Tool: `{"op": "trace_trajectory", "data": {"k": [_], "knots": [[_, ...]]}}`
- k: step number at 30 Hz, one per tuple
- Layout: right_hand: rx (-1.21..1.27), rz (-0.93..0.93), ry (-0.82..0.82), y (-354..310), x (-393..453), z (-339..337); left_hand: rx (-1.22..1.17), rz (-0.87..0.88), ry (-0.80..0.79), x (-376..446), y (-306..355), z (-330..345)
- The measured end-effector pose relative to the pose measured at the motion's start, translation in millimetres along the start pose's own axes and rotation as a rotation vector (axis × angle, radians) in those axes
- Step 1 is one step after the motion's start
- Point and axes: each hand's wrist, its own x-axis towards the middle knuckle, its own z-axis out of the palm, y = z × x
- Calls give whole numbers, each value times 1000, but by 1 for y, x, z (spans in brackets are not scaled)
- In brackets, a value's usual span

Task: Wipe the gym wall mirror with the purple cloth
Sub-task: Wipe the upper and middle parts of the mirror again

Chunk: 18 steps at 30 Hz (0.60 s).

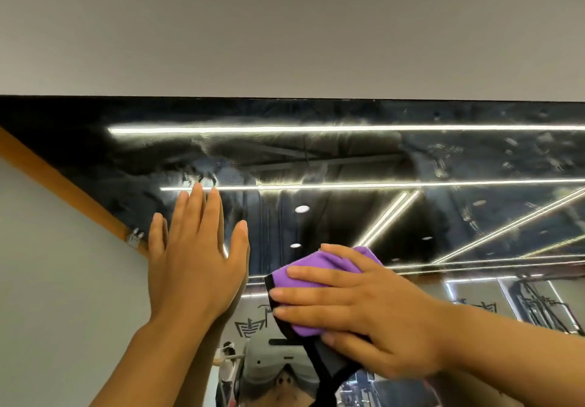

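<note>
The wall mirror (348, 159) fills the middle band of the head view, smeared with streaks and reflecting ceiling light strips. My left hand (196, 254) lies flat on the glass near the mirror's left edge, fingers straight and spread upward. My right hand (357, 315) presses the purple cloth (310, 275) against the glass to the right of it, fingers stretched leftward over the cloth. The cloth has a black trim that hangs down below my palm.
A grey wall (285, 26) runs above the mirror's top edge. An orange strip (63, 185) borders the mirror's slanting left side, with a small metal clip (134, 237) on it. The reflection shows a person wearing a headset and gym equipment low down.
</note>
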Motion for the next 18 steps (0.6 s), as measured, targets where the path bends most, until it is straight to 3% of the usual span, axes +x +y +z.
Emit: {"op": "trace_trajectory", "data": {"k": [3, 7, 9, 11, 13, 18], "knots": [[-15, 82, 61, 39, 27, -17, 6, 0, -8, 0, -3, 1], [-60, 505, 323, 115, 71, -48, 3, -2, -1, -2, -2, 0], [-59, 698, 374, 133, 91, -56, 7, -9, -9, -3, -2, 0], [-64, 777, 382, 134, 101, -53, 9, -7, -10, -2, -3, 1], [-66, 739, 382, 122, 100, -45, 8, -2, -14, -2, -3, 1], [-38, 370, 231, 34, 66, -14, -43, 8, -33, -2, -5, -4]]}}
